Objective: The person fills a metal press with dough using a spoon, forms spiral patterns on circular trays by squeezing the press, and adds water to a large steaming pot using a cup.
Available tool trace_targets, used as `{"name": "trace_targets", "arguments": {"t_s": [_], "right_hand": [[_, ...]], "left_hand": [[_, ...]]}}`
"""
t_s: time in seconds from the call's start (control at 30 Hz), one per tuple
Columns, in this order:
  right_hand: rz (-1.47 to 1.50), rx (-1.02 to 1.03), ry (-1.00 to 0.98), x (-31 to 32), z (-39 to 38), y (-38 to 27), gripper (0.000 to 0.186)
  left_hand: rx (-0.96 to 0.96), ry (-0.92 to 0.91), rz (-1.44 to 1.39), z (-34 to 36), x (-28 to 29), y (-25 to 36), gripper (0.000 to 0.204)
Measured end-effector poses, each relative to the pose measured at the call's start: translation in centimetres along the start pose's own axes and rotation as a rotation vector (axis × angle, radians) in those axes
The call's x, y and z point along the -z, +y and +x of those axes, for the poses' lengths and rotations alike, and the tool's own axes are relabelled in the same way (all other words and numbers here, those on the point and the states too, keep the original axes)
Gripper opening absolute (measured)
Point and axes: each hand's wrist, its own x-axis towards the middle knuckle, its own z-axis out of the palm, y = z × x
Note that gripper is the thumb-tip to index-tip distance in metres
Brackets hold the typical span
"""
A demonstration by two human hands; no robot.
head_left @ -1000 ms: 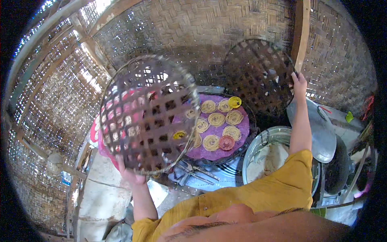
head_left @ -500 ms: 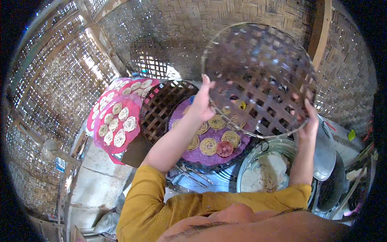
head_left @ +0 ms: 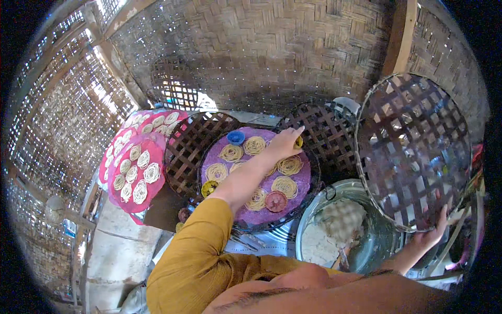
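My right hand (head_left: 433, 234) grips the lower rim of a large round woven bamboo tray (head_left: 413, 157), tilted up at the right. My left hand (head_left: 285, 144) reaches across a second tray, one finger stretched out, right beside a small yellow cup (head_left: 298, 142); its other fingers are partly hidden. That second tray, lined with a purple mesh sheet (head_left: 299, 197), bears several coiled nests of yellowish noodle strands (head_left: 284, 187). Also on it are a blue cup (head_left: 236, 137), a pink fluted cup (head_left: 276, 201) and another yellow cup (head_left: 209, 188), partly behind my forearm.
Pink sheets (head_left: 116, 180) with pale nests lie at the left. Open-weave trays stand left (head_left: 180, 172) and behind right (head_left: 316, 125). A big basin (head_left: 302, 225) of pale dough sits near me, a checked cloth (head_left: 340, 220) in it. Woven walls (head_left: 251, 57) enclose the spot.
The big tray, held in both hands before, has moved right and down, now in my right hand alone. My left hand has let go and come over to the yellow cup.
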Motion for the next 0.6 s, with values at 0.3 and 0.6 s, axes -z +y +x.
{"name": "trace_targets", "arguments": {"t_s": [0.3,0.6], "right_hand": [[0.008,0.097,0.166,0.3,-2.8,-0.8,0.048],[-0.040,0.006,0.066,0.7,-1.5,0.4,0.051]], "left_hand": [[0.125,0.606,-0.088,-0.2,3.3,-7.4,0.060],[-0.072,0.082,0.055,-1.5,0.6,-0.4,0.069]]}}
